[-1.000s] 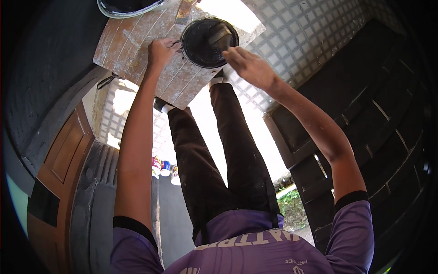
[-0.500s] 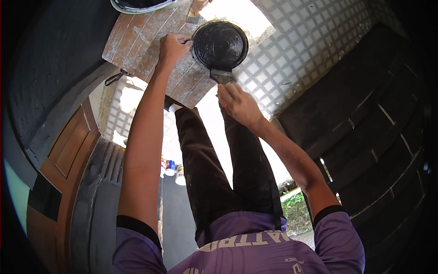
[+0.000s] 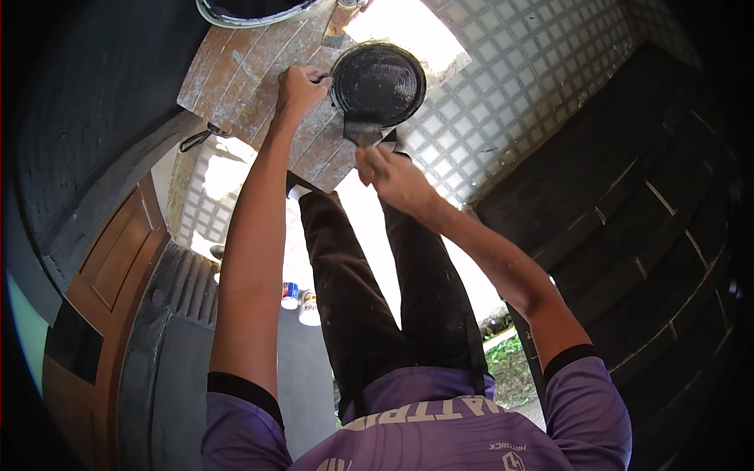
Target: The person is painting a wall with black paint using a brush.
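Note:
A round black paint container [image 3: 378, 82] is ahead of me, its inside coated with wet, streaky black paint. My left hand [image 3: 301, 93] is closed at the container's left edge, pinching a small dark part that looks like its handle. In my right hand [image 3: 393, 179] is a wide, flat paintbrush [image 3: 363, 129]. The brush's dark head is at the near rim of the container, toward its left side. My right fingers wrap round the brush handle and hide most of it.
Below the container is a paint-spattered brown wooden board [image 3: 243, 78]. A larger bucket [image 3: 255, 14] of dark paint stands at the far left. Patterned tiles [image 3: 503, 86] run along the right, beside a dark wall [image 3: 620, 228]. Paint cans [image 3: 309, 308] stand by my legs.
My right hand and the brush have moved left along the container's near rim. The left hand still holds the container, which appears slightly lower in view.

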A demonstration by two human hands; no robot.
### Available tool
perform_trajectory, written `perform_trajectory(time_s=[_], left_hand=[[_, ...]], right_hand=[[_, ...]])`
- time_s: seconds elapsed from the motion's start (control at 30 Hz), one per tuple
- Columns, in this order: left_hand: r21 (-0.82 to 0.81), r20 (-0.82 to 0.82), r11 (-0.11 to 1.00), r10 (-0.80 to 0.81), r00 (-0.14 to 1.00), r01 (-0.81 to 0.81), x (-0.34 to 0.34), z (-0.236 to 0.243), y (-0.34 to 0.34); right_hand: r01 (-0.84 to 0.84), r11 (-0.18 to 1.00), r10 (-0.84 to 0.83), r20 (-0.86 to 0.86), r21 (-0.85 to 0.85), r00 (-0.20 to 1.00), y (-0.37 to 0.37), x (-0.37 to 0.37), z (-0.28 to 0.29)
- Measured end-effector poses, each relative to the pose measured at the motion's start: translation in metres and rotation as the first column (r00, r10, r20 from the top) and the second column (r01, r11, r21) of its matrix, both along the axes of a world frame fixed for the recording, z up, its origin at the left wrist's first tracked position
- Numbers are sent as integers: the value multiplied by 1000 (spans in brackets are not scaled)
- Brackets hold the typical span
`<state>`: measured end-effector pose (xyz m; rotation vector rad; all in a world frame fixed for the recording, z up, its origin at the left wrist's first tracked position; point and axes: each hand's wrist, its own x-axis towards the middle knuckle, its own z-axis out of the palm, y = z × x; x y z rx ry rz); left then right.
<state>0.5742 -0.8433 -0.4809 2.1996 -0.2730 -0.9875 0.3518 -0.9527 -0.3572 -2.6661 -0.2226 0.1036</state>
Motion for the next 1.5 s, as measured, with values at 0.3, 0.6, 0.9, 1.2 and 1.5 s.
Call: perform_trajectory(time_s=[0.3,0.6,0.9,1.2,1.5], left_hand=[[47,128,997,-69,989,63,1,24,-7],[70,147,990,-131,980,122,-1,35,-16],[58,188,998,-4,982,-7,-12,20,-3],[-37,273,833,540,797,-552,-109,52,80],[230,309,632,674,671,-740,-315,165,279]], right_hand=[[440,876,-453,23,198,891,-55,30,12],[388,903,-377,-90,185,922,-21,-2,1],[806,320,-643,-511,498,571,-46,-6,54],[775,-204,-616,-694,598,374,-81,-62,91],[779,246,-682,-468,576,561,-10,-142,160]])
